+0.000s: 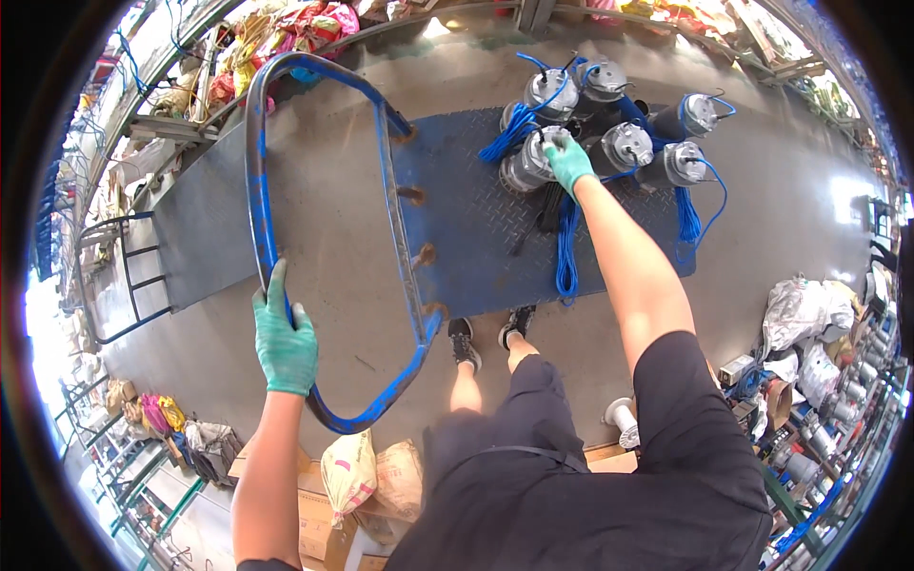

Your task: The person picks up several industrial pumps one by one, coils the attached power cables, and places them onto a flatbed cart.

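My left hand [286, 344], in a green glove, is closed around the blue tubular push handle [255, 171] of a flat cart. The handle's paint is worn dark in places. My right hand [568, 162], also gloved in green, grips the top of a silver cylindrical submersible pump [521, 174]; its fingertips are partly hidden. This pump stands at the near left of a group of several similar pumps [624, 147] on the blue checkered cart deck [457, 228]. Some lean or lie tilted. Bundled blue cables [567, 252] hang from them over the deck.
A second dark flat cart [205, 214] stands at the left. Colourful bags [305, 29] are piled along the far side. Sacks [350, 471] and cardboard boxes [319, 528] sit near me at the lower left. Metal parts and white bags [807, 309] crowd the right side.
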Action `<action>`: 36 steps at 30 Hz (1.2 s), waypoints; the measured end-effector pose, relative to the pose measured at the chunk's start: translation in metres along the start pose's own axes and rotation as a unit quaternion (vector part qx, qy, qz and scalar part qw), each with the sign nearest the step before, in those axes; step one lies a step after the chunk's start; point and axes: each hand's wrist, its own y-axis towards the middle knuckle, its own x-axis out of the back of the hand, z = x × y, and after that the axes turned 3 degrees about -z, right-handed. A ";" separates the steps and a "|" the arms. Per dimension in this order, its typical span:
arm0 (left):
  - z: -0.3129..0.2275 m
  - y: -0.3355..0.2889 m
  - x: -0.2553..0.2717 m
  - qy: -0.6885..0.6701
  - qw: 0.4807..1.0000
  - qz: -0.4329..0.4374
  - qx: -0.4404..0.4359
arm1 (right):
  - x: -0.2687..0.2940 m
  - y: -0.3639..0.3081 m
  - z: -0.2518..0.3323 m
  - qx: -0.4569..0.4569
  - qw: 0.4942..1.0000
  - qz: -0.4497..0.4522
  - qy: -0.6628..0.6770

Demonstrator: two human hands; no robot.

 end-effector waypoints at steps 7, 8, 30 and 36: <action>-0.001 0.006 -0.006 0.011 1.000 -0.009 0.007 | -0.015 0.056 0.051 -0.253 0.928 0.204 0.183; -0.001 0.007 -0.008 0.017 1.000 -0.022 -0.011 | -0.015 0.059 0.047 -0.262 0.926 0.219 0.162; 0.014 0.004 -0.009 -0.044 0.999 0.009 0.008 | 0.059 -0.238 0.094 -0.001 0.990 0.123 -0.063; 0.020 0.002 -0.009 -0.037 0.997 -0.018 -0.061 | 0.091 -0.352 0.149 -0.051 0.985 0.155 -0.052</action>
